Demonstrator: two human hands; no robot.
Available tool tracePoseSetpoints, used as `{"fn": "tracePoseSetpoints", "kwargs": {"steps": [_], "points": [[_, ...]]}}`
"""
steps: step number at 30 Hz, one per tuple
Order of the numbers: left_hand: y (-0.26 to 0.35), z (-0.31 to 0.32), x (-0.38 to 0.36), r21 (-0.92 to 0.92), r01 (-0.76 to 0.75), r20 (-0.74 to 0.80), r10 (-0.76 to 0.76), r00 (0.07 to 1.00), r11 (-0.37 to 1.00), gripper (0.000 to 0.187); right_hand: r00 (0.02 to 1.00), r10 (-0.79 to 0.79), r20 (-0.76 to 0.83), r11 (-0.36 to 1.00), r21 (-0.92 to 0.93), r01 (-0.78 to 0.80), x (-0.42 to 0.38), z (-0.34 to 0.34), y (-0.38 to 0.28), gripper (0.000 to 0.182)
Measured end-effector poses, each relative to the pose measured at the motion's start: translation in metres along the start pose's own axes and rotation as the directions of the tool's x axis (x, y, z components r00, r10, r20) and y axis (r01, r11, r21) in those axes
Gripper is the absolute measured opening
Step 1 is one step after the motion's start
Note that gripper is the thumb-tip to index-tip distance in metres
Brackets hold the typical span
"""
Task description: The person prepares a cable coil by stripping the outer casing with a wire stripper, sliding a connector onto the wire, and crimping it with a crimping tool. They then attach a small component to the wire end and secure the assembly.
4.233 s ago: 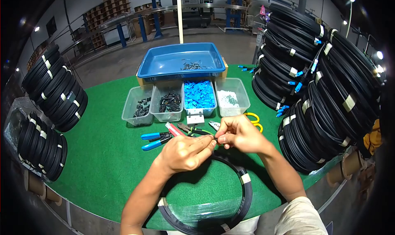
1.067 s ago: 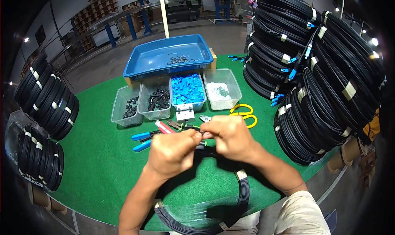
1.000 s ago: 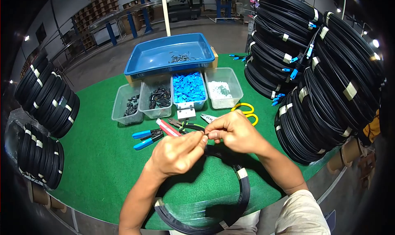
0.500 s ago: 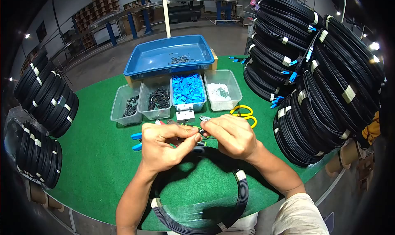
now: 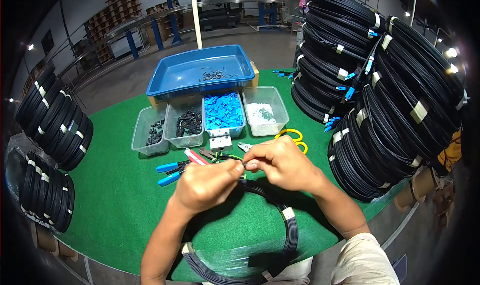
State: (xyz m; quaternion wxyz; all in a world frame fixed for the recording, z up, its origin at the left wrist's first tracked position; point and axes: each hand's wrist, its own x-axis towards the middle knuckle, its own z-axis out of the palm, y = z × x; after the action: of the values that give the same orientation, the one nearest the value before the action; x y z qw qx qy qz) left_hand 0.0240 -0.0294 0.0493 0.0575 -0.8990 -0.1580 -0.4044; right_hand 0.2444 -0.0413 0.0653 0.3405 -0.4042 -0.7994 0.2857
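My left hand (image 5: 207, 185) and my right hand (image 5: 284, 166) meet over the far side of a black cable coil (image 5: 291, 235). The fingers of both are pinched together at one spot, on a small dark piece too hidden to name. Light tape bands wrap the coil, which lies at the table's near edge. Just beyond my hands are blue-handled pliers (image 5: 172, 173), a red and white tool (image 5: 196, 156), cutters with green and black handles (image 5: 220, 155) and yellow-handled scissors (image 5: 301, 137).
Four clear bins hold black parts (image 5: 189, 123), blue connectors (image 5: 223, 111) and white pieces (image 5: 261, 113). Behind them stands a blue tray (image 5: 175, 75). A small metal block (image 5: 220, 141) sits before the bins. Tall cable coils stand right (image 5: 340, 50) and left (image 5: 62, 127).
My left hand has rotated so its back faces up more, and the tools beside it show more. Both hands remain together. The whole view has shifted slightly.
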Motion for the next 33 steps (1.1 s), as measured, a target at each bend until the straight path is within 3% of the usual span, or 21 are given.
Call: {"fn": "tracePoseSetpoints", "kwargs": {"steps": [2,4,5,6,8,9,10,12,14,15,18,20,22,23,24,25,26,28,29,31,33], "points": [[-0.002,0.002,0.001,-0.342,0.289,-0.108,-0.343,0.933,0.894,0.011,0.895,-0.432,-0.108,0.850,-0.379,0.365,0.000,0.006,0.002,0.019],[0.006,-0.009,0.006,-0.719,0.566,0.164,-0.693,0.702,0.404,0.009,0.825,-0.551,-0.126,0.766,-0.468,0.440,0.001,0.013,0.003,0.026],[0.006,-0.010,0.007,-0.794,0.531,0.196,-0.702,0.685,0.296,0.008,0.749,-0.637,-0.182,0.703,-0.535,0.468,0.002,0.017,0.001,0.026],[0.008,-0.012,0.007,-0.791,0.535,0.198,-0.703,0.683,0.296,0.008,0.659,-0.717,-0.229,0.636,-0.602,0.483,0.002,0.021,0.001,0.025],[0.015,-0.013,0.008,-0.679,0.589,0.173,-0.684,0.709,0.438,0.010,0.641,-0.723,-0.256,0.640,-0.598,0.483,0.000,0.023,0.000,0.024],[0.013,-0.008,0.007,-0.428,0.408,-0.053,-0.473,0.880,0.807,0.012,0.744,-0.633,-0.214,0.704,-0.557,0.439,-0.003,0.018,-0.005,0.024],[0.015,-0.009,0.007,-0.156,0.242,-0.111,-0.260,0.959,0.958,0.014,0.832,-0.530,-0.164,0.763,-0.520,0.384,-0.005,0.015,-0.007,0.025],[0.022,-0.011,0.006,0.092,0.042,-0.031,-0.039,0.999,0.995,0.017,0.882,-0.435,-0.178,0.876,-0.307,0.370,0.000,0.013,0.001,0.017],[0.016,-0.003,0.004,0.202,-0.198,0.005,0.201,0.980,0.959,0.019,0.992,-0.115,-0.043,0.993,-0.028,0.114,0.001,0.006,-0.002,0.010],[0.012,0.004,-0.001,0.205,-0.228,-0.008,0.234,0.972,0.952,0.018,0.997,0.054,0.050,0.998,-0.019,-0.054,0.001,0.003,0.000,0.009],[0.004,0.007,-0.004,0.203,-0.251,-0.011,0.259,0.966,0.946,0.021,0.964,0.209,0.166,0.973,0.061,-0.222,0.005,-0.004,-0.003,0.014],[-0.004,0.003,-0.004,0.024,-0.021,-0.013,0.021,1.000,0.999,0.024,0.982,-0.184,-0.031,0.968,-0.178,0.176,0.002,0.005,0.003,0.011],[-0.011,0.002,-0.002,-0.274,0.159,-0.142,-0.204,0.969,0.948,0.015,0.906,-0.414,-0.088,0.853,-0.385,0.353,0.000,0.012,0.004,0.017],[-0.008,-0.003,-0.001,-0.457,0.358,-0.038,-0.419,0.907,0.814,0.011,0.829,-0.543,-0.135,0.771,-0.471,0.428,0.002,0.016,0.006,0.025],[-0.003,-0.010,0.001,-0.594,0.528,0.107,-0.592,0.799,0.607,0.008,0.828,-0.545,-0.133,0.771,-0.468,0.432,0.003,0.019,0.005,0.025],[-0.002,-0.009,0.001,-0.758,0.551,0.210,-0.669,0.713,0.349,0.005,0.754,-0.631,-0.183,0.711,-0.525,0.467,0.004,0.022,0.004,0.025],[0.000,-0.009,0.003,-0.755,0.554,0.210,-0.672,0.710,0.350,0.005,0.669,-0.708,-0.226,0.649,-0.583,0.489,0.005,0.025,0.004,0.026],[0.006,-0.010,0.005,-0.801,0.529,0.244,-0.657,0.714,0.278,0.002,0.672,-0.713,-0.199,0.615,-0.638,0.463,0.001,0.024,0.001,0.026],[0.008,-0.007,0.003,-0.783,0.502,0.186,-0.632,0.753,0.368,0.004,0.711,-0.683,-0.170,0.620,-0.649,0.440,-0.002,0.022,-0.001,0.026],[0.010,-0.005,0.004,-0.465,0.403,-0.030,-0.468,0.883,0.788,0.008,0.747,-0.638,-0.186,0.674,-0.604,0.425,-0.001,0.021,0.001,0.025],[0.013,-0.009,0.007,-0.147,0.203,-0.096,-0.219,0.971,0.968,0.009,0.788,-0.571,-0.228,0.758,-0.515,0.400,0.000,0.023,0.004,0.024]]}}
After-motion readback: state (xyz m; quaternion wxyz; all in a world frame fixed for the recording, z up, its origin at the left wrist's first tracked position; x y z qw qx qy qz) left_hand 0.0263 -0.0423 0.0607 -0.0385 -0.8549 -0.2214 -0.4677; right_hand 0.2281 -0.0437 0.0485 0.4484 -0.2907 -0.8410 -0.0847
